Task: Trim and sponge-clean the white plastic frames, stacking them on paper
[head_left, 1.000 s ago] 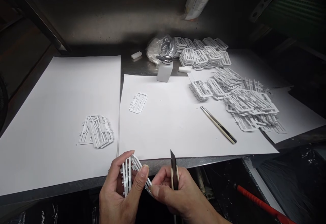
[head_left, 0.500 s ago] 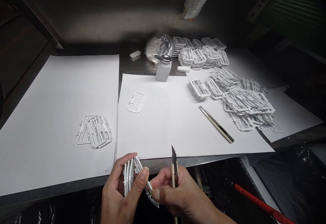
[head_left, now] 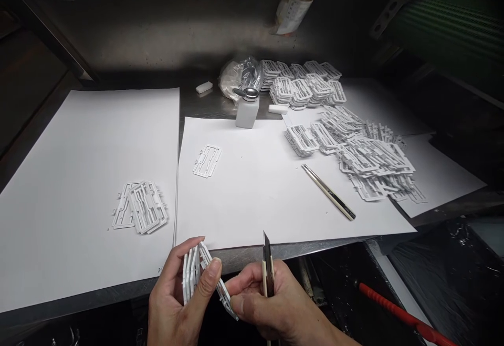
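Several white plastic frames [head_left: 190, 272] stand on edge in my left hand [head_left: 181, 296], which is closed round them with the thumb on the near side. One more frame [head_left: 220, 285] slants off to the right, under the left thumb. My right hand [head_left: 271, 304] pinches the lower end of that slanted frame between thumb and finger. The same hand also grips a utility knife [head_left: 268, 270], its blade pointing up and away from the frames. Both hands are just in front of the table's edge.
Loose white frames lie on the left paper [head_left: 98, 141] and on the middle paper [head_left: 244, 194]. A second utility knife [head_left: 328, 192] rests there. Heaped frames [head_left: 374, 157] are at the right. Behind stand a pump bottle [head_left: 247, 112] and a plastic bag [head_left: 241, 75]. A red rod [head_left: 394, 306] is lower right.
The view has shifted slightly, so everything sits a little further left. Both hands keep their hold; the slanted frame's angle between them has changed a little.
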Demonstrator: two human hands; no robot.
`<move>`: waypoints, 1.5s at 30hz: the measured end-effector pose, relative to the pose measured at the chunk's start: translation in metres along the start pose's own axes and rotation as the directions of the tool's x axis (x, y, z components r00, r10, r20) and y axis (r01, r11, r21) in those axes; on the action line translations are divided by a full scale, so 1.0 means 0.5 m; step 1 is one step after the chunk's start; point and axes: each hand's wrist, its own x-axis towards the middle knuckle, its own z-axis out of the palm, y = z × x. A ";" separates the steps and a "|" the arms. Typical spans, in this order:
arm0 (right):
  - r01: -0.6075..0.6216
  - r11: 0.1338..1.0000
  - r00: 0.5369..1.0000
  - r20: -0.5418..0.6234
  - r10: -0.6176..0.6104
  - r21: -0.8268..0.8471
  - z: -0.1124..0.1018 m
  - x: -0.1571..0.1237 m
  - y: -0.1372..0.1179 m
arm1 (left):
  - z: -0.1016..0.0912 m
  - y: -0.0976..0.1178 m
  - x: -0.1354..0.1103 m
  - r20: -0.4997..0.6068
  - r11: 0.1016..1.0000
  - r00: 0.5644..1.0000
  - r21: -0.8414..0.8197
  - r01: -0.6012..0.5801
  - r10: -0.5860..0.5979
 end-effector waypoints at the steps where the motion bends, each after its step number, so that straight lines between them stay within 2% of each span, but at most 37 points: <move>1: 0.000 1.000 1.000 0.001 0.000 -0.011 0.000 0.000 0.000 | 0.001 0.002 -0.001 -0.012 1.000 1.000 0.012 -0.008 0.008; 8: -0.010 0.999 1.000 -0.001 0.010 -0.036 0.003 0.007 -0.004 | 0.004 0.012 -0.008 -0.040 1.000 0.999 0.009 -0.017 0.017; 15: -0.016 1.000 0.999 0.033 0.016 0.001 -0.002 0.003 0.001 | -0.006 -0.004 0.003 0.083 0.996 0.996 -0.070 0.050 -0.044; 19: -0.002 1.000 0.999 0.047 0.003 -0.029 -0.007 0.001 0.005 | -0.012 -0.008 0.009 0.092 0.994 0.995 -0.095 0.056 -0.048; 21: 0.007 0.999 0.998 0.056 -0.004 -0.044 -0.006 0.001 0.001 | -0.012 -0.006 0.009 0.076 0.995 0.996 -0.086 0.050 -0.043; 26: 0.031 0.990 0.999 -0.010 -0.033 -0.136 0.002 0.000 -0.009 | -0.004 0.008 0.003 -0.012 1.000 1.000 -0.019 -0.011 0.011; 30: 0.160 0.932 0.980 -0.059 -0.189 -0.325 0.005 -0.002 -0.006 | 0.003 0.013 -0.003 -0.104 0.999 0.994 0.035 -0.033 0.036; 32: 0.216 0.885 0.967 -0.037 -0.253 -0.412 0.004 -0.002 -0.005 | 0.005 0.011 -0.003 -0.120 0.999 0.992 0.039 -0.024 0.028; 35: 0.254 0.859 0.958 -0.007 -0.287 -0.445 0.003 0.001 -0.008 | 0.007 0.006 -0.002 -0.132 0.999 0.990 0.026 -0.037 0.040; 39: 0.255 0.854 0.957 -0.008 -0.290 -0.454 0.004 0.007 -0.009 | 0.008 0.001 -0.002 -0.174 0.995 0.980 0.052 -0.085 0.093; 45: 0.201 0.811 0.971 -0.002 -0.241 -0.549 0.002 0.012 -0.017 | 0.007 0.000 -0.008 -0.209 0.955 0.945 0.211 -0.207 0.251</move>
